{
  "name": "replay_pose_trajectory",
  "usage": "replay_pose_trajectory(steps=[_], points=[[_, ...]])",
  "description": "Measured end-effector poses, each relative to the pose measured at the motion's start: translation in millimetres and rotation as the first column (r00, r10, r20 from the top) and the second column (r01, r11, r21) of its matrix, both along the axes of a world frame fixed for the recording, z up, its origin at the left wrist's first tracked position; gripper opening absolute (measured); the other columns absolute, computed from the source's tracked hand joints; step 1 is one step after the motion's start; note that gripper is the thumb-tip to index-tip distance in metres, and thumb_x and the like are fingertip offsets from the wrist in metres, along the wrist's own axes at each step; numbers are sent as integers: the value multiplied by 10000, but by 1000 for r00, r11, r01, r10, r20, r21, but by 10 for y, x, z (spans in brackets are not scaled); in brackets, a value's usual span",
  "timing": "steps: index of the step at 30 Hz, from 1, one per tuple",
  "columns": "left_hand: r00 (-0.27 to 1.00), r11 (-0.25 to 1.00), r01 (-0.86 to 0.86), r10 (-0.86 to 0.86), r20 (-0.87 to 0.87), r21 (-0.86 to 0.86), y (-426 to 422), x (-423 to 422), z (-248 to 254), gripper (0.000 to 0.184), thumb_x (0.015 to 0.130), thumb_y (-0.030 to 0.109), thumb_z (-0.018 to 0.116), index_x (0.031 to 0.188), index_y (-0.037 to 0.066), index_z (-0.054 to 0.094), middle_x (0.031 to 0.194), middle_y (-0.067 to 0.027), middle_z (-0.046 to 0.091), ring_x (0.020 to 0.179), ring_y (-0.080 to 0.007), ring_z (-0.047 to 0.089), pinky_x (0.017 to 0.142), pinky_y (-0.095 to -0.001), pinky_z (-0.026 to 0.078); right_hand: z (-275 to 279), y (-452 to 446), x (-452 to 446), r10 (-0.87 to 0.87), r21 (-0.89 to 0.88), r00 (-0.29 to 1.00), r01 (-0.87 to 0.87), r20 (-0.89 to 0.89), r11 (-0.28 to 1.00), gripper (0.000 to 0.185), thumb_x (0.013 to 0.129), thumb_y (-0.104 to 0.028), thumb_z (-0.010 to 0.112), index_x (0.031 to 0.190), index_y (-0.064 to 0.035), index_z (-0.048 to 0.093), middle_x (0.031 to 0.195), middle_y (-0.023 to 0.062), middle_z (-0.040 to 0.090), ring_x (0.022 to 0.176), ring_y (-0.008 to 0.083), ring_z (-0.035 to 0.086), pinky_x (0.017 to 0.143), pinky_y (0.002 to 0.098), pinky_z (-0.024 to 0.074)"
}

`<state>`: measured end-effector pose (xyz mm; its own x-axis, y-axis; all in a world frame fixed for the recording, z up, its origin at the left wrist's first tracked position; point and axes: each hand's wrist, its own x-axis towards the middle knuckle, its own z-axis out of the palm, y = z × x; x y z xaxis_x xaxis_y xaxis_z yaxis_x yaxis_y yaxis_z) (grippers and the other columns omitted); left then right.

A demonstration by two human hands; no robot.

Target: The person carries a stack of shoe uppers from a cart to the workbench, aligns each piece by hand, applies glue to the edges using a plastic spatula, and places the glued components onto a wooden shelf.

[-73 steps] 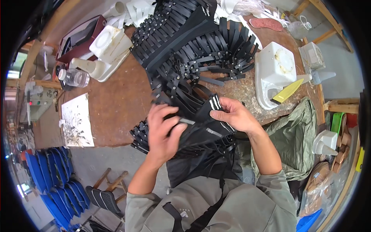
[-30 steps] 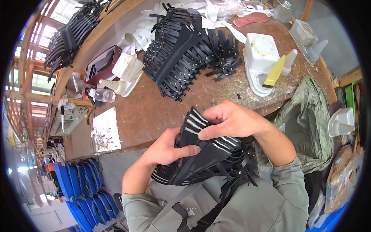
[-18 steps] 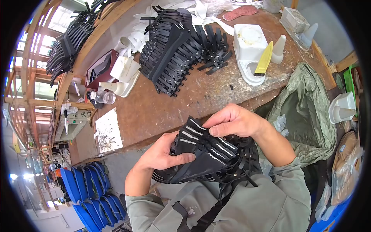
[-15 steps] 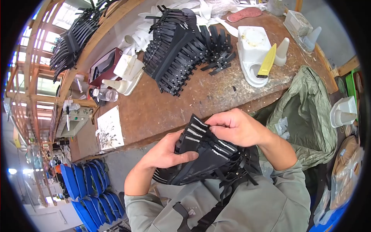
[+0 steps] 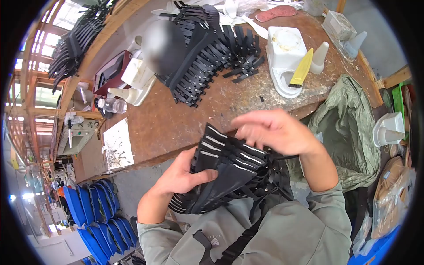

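A stack of black strap shoe uppers [image 5: 234,170] rests over my lap in front of the bench edge, with white stripes along the ends of several layers. My left hand [image 5: 179,176] is closed on the stack's left side, thumb lying across the top. Just above its upper right edge, my right hand [image 5: 278,132] is smeared by motion, fingers stretched and apart, with nothing visible in them. Loose black straps [image 5: 260,198] hang from the lower right of the stack.
On the bench [image 5: 168,134] lie more black strap uppers [image 5: 198,66], partly hidden by a blurred round patch. A white glue pot [image 5: 285,44] holds a yellow-handled brush [image 5: 302,68]. A green bag [image 5: 344,128] hangs at the right. Paper [image 5: 118,143] and a bottle [image 5: 114,106] are left.
My right hand has lifted off the edge of the uppers, its pinch opened. The stack in my left hand has shifted slightly left and its layers look more fanned.
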<state>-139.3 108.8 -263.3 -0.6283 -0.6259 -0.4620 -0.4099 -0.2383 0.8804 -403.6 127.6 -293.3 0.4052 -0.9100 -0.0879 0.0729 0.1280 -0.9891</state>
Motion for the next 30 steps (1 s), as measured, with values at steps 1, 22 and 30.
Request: replay_pose_trajectory(steps=[1, 22, 30], points=[[1000, 1000, -8, 8, -23, -1, 1, 7, -23, 475, 768, 44, 683, 1212, -34, 534, 1064, -71, 634, 965, -130, 567, 882, -288, 454, -14, 5, -71, -78, 82, 985, 66, 155, 994, 325, 968, -273, 547, 1123, 6, 611, 856, 39, 655, 714, 75, 602, 598, 218, 486], [990, 996, 76, -70, -126, 36, -283, 131, -168, 585, 749, 54, 699, 1283, -33, 476, 1165, -74, 591, 1072, -147, 524, 954, -296, 407, -292, -163, -591, -782, -210, 622, 760, -39, 615, 286, 883, -126, 664, 1113, 27, 589, 844, 18, 623, 689, 56, 556, 604, 197, 452], [969, 983, 47, -2, -247, 178, -525, 189, -551, 728, 686, 15, 731, 1345, -19, 425, 1210, -65, 566, 1103, -134, 508, 975, -299, 395, -855, -451, -1436, -869, -485, 256, 746, -423, 456, 486, 756, -196, 794, 1098, 30, 532, 872, 68, 602, 746, 120, 552, 695, 264, 477]])
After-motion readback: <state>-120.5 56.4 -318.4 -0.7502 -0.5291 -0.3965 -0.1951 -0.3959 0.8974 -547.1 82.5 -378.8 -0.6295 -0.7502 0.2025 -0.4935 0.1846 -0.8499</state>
